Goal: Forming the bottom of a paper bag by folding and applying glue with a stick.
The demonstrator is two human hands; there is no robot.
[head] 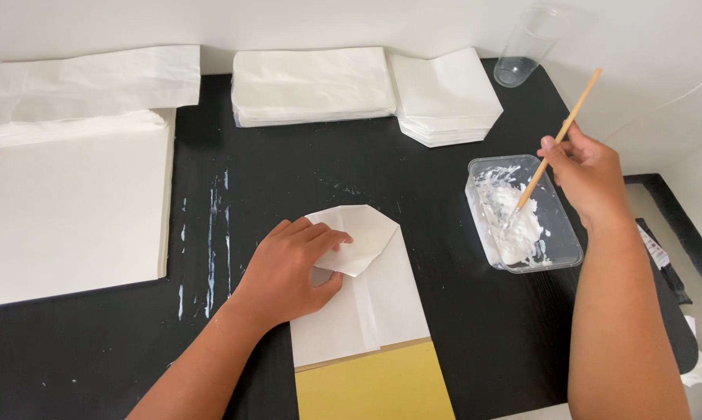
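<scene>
On the black table point(460, 311), left to right:

Far left: a thick square stack of white sheets point(71, 218), matte and flat, with crinkled white paper bags point(87, 85) piled along its far edge.
Table surface: dark with a fine wood grain, streaked with dried white smears point(211, 233) just left of the hand.
Left hand point(289, 272): palm down, fingers curled and pressing on the folded paper bag point(366, 288), thumb tucked under its pointed, turned-back flap; the bag lies at centre, white and creased, with a mustard-yellow sheet point(374, 385) under its near end.
Back centre: two neat stacks of folded white bags point(312, 85), one oblong, one skewed.
Right hand point(588, 175): fingers pinched around a slim wooden brush point(557, 136), tip dipped in white paste.
Tub point(522, 214): clear plastic, rectangular, paste-smeared.
Cup point(526, 47): clear plastic, behind the tub.
</scene>
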